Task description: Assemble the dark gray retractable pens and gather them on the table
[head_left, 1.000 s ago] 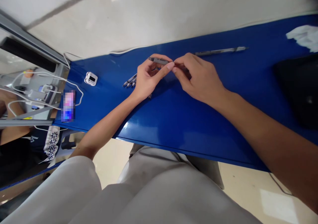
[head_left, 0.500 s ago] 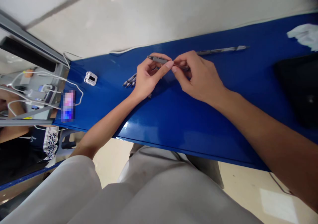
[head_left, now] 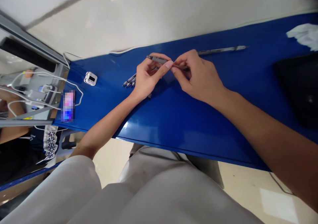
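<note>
My left hand [head_left: 148,78] pinches the grey front part of a pen [head_left: 158,59] between thumb and fingers, held just above the blue table [head_left: 174,118]. Meeting it from the right, my right hand [head_left: 198,76] grips the pen's thin rear part [head_left: 182,66]. Both hands join at the pen's middle. Under my left hand lies a small bundle of pens [head_left: 129,81] on the table. Another long pen [head_left: 221,50] rests flat behind my right hand.
A small white device [head_left: 90,78] and a white cable [head_left: 74,86] lie at the table's left end, beside a phone [head_left: 68,105]. A dark object [head_left: 298,88] and white cloth [head_left: 304,33] sit at the right. Another person's arm [head_left: 12,133] shows far left.
My right hand has shifted slightly up and left, exposing a little more of the pen's thin part between the hands. The left hand has barely moved.
</note>
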